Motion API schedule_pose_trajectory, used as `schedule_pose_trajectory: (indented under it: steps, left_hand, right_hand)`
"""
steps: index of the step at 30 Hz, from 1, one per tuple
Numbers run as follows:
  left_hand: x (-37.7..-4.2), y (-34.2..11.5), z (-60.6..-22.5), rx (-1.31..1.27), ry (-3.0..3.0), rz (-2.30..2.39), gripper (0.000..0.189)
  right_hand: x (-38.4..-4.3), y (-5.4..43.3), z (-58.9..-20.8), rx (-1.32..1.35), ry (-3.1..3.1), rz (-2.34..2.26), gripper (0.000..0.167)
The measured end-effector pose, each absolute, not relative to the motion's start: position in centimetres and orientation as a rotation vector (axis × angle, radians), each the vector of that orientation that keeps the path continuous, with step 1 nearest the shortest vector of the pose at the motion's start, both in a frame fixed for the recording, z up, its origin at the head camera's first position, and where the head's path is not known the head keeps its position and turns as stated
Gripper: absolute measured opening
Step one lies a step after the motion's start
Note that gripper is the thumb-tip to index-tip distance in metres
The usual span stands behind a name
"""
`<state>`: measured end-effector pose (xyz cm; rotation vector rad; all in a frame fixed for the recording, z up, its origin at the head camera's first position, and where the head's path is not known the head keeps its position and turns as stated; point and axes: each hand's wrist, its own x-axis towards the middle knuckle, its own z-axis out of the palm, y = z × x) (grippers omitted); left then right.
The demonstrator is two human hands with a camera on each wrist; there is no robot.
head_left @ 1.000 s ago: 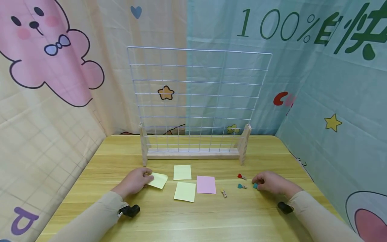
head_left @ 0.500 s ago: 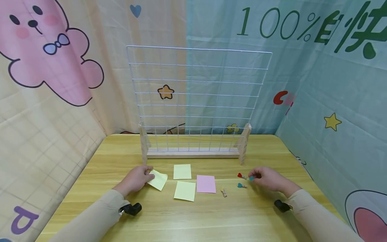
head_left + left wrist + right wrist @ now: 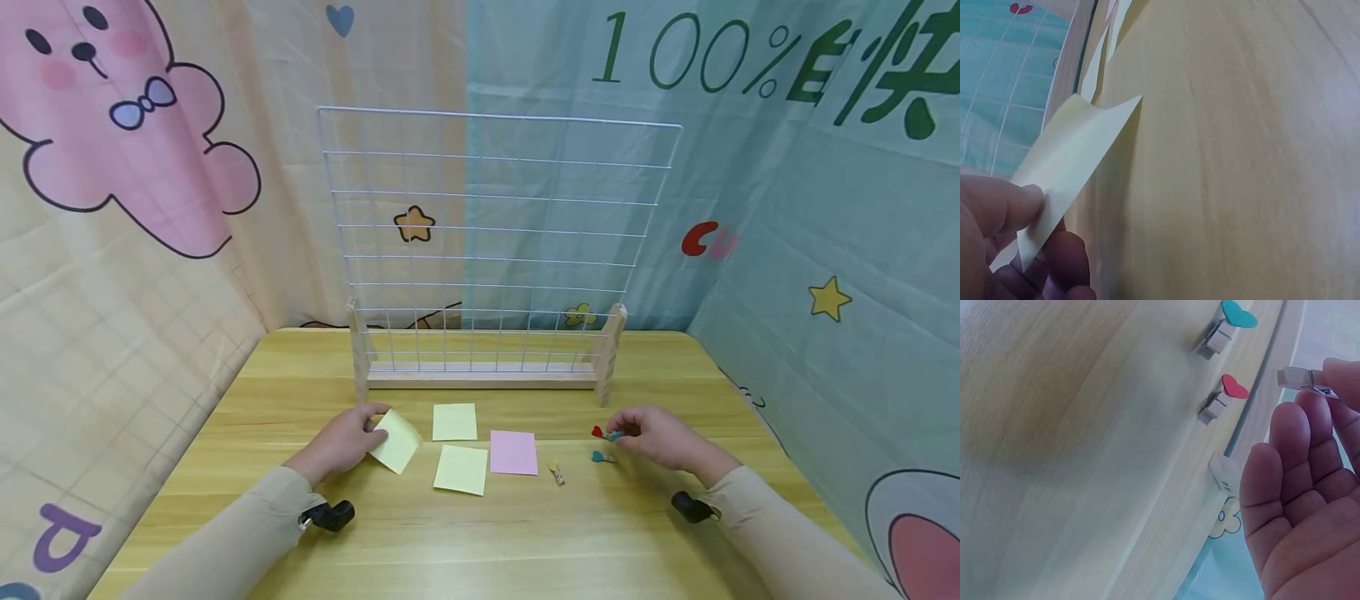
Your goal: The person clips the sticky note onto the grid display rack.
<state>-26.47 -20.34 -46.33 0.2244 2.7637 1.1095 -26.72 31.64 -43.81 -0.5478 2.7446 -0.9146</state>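
Observation:
Between thumb and fingers, my left hand (image 3: 339, 440) pinches a pale yellow sticky note (image 3: 397, 442); its free end is tilted up and curved in the left wrist view. My right hand (image 3: 666, 437) pinches a small wooden clothespin (image 3: 1297, 378) near its end, over the right part of the table; its teal heart shows in the head view. Close by lie a clothespin with a red heart (image 3: 1235, 387) and another with a teal heart (image 3: 1239, 315). Two more yellow notes (image 3: 454, 422) and a pink note (image 3: 513, 452) lie between the hands, beside a yellow-topped clothespin (image 3: 556, 473).
A white wire grid (image 3: 495, 200) stands upright in a wooden base (image 3: 480, 383) behind the notes. The wooden table (image 3: 480, 550) is enclosed by printed curtains (image 3: 810, 217) at the back and sides. Each wrist carries a black camera (image 3: 330, 517).
My right hand has moved left and away from me with the teal-heart clothespin, to beside the red one. My left hand has shifted slightly right and turned the yellow note more upright.

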Motion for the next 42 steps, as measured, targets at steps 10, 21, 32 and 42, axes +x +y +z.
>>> schedule_pose_trajectory:
  steps: [10, 21, 32, 42]
  left_hand:
    - [-26.4, -19.9, -46.3, 0.226, 2.814, 1.020, 0.027]
    - [-26.4, -20.2, -46.1, 0.161, 2.847, 1.114, 0.023]
    - [-26.4, -20.8, -45.6, 0.118, 2.802, 1.306, 0.031]
    - [-26.2, -20.9, -44.7, 0.048, 2.769, 1.479, 0.036]
  right_hand:
    - [-26.4, 30.9, -43.4, -0.481, 2.707, -0.976, 0.017]
    - [-26.6, 28.6, -42.0, -0.478, 2.671, -1.143, 0.025]
    - [-26.6, 25.9, -40.5, -0.524, 2.708, -1.228, 0.021]
    - [-27.0, 23.5, -39.6, -0.642, 2.720, -1.253, 0.020]
